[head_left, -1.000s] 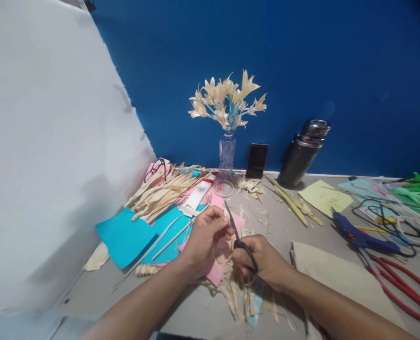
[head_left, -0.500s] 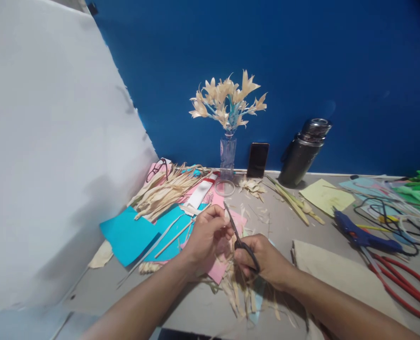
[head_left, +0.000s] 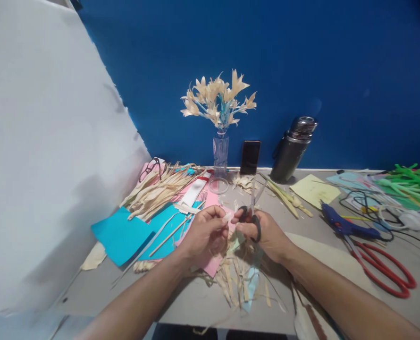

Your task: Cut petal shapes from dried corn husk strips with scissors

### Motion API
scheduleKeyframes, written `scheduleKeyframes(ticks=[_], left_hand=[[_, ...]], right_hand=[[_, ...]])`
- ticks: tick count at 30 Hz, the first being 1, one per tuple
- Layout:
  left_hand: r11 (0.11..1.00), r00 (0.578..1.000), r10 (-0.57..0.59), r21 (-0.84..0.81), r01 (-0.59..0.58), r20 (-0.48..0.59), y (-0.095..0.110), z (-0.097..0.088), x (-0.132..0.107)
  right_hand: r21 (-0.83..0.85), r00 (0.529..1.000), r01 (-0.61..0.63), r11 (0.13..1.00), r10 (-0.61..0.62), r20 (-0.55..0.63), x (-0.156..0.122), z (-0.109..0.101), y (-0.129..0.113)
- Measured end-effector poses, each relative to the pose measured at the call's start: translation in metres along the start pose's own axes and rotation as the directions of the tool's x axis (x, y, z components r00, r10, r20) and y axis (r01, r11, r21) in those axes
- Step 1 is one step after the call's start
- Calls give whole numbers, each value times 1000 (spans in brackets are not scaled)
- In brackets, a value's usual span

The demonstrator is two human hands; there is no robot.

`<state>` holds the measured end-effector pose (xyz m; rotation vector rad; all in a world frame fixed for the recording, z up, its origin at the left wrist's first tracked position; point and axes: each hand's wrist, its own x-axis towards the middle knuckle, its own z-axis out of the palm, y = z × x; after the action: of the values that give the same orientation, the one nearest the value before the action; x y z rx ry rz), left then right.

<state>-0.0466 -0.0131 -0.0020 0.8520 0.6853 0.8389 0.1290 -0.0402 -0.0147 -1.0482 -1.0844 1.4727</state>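
Note:
My left hand (head_left: pixel 208 231) is closed, with thumb and fingertips pinching a small pale piece of dried husk (head_left: pixel 227 217). Just to its right, my right hand (head_left: pixel 272 236) has its fingers in the black handles of a pair of scissors (head_left: pixel 256 228). The blades point up, away from me, and stand slightly apart. My right fingertips come close to the husk piece; whether they touch it is hard to tell. Below both hands, thin husk scraps (head_left: pixel 227 278) lie scattered over pink paper (head_left: pixel 212 264) and the table.
Behind stand a clear bottle (head_left: pixel 220 153) of husk flowers (head_left: pixel 217 97), a phone (head_left: pixel 250 157) and a dark flask (head_left: pixel 293 151). Husks (head_left: pixel 163 189) and blue paper (head_left: pixel 121 236) lie left. To the right are a blue glue gun (head_left: pixel 348 224), red-handled scissors (head_left: pixel 387 269) and cables.
The scissors have turned from leaning toward my left hand to pointing upward, and their blades have parted. My right fingertips are nearer the husk piece. The whole view has shifted slightly right.

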Motion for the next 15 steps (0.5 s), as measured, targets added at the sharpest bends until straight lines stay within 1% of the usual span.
scheduleKeyframes(ticks=[3,8,10,12,15], left_hand=[[1000,1000,-1,6,1,2,-3,1,2],[986,1000,-24,165,23,1,-6,5,2],[982,999,-35,185,29,27,-7,6,1],[986,996,-44,163,30,80,-7,6,-1],[995,983,-67,83,53,170,-6,7,-4]], right_hand=[[-19,999,33,999,-32,26,1,-1,-6],[-111,999,38,993,-35,25,-2,-1,-8],[-145,999,30,989,-25,36,-4,1,-9],[-113,999,16,993,-10,53,-6,3,-11],[34,993,-14,999,10,113,-6,4,-11]])
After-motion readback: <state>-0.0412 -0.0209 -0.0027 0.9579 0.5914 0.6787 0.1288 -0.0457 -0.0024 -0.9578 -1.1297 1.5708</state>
